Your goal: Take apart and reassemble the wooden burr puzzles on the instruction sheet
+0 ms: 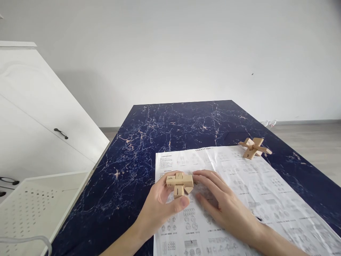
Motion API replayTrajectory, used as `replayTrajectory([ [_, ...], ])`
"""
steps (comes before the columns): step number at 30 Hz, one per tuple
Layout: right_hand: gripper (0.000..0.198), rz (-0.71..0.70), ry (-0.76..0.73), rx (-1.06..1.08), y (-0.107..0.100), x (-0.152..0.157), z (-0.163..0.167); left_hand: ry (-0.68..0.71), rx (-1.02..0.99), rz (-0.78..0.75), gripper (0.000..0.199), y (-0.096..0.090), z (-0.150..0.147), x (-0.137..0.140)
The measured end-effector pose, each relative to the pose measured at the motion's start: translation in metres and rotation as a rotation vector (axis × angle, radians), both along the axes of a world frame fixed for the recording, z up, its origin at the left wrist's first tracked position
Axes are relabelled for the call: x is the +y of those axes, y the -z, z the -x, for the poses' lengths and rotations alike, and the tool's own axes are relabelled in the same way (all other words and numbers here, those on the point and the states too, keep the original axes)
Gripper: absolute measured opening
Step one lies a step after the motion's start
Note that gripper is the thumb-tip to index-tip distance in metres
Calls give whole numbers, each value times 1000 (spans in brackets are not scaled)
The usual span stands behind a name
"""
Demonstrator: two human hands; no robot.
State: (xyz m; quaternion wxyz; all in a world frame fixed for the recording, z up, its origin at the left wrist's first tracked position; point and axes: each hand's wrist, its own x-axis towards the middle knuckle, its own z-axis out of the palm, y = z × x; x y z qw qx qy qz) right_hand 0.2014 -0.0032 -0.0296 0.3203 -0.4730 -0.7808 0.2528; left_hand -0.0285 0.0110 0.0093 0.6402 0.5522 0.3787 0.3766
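Note:
My left hand (160, 204) is closed around a wooden interlocking puzzle (179, 184) made of crossed blocks with dark numbers on them. It holds the puzzle above the printed sheet (197, 227), thumb at the near side. Just to the right, my right hand (220, 197) has its fingers stretched out and apart from the thumb. Its fingertips come close to the puzzle's right side. A bit of wood shows by those fingertips, but I cannot tell whether they touch it. The sheet carries rows of small puzzle drawings and lies creased under both hands.
A second wooden puzzle (254, 147), with crossed pieces, rests at the sheet's far right edge. The table (170, 124) has a dark blue marbled top. To the left stand a white cabinet (48, 106) and a white perforated surface (34, 202) with a cable (29, 240).

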Motion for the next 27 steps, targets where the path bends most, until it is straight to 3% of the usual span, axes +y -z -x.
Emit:
replayTrajectory([
  [4, 51, 22, 100, -67, 4, -3, 0, -61, 13, 42, 66, 2, -1, -1],
  [7, 57, -21, 87, -116, 6, -3, 0, -123, 2, 75, 70, 2, -1, -1],
  [14, 47, -75, -57, -162, 1, -4, 1, -131, -8, 82, 66, 4, -2, -2],
  [22, 32, -72, -106, -125, -6, -5, 3, -141, -2, 51, 62, 2, -3, -1],
  [27, 32, 70, -80, 44, -6, -3, 2, -140, 14, 48, 64, 2, -2, -1],
])
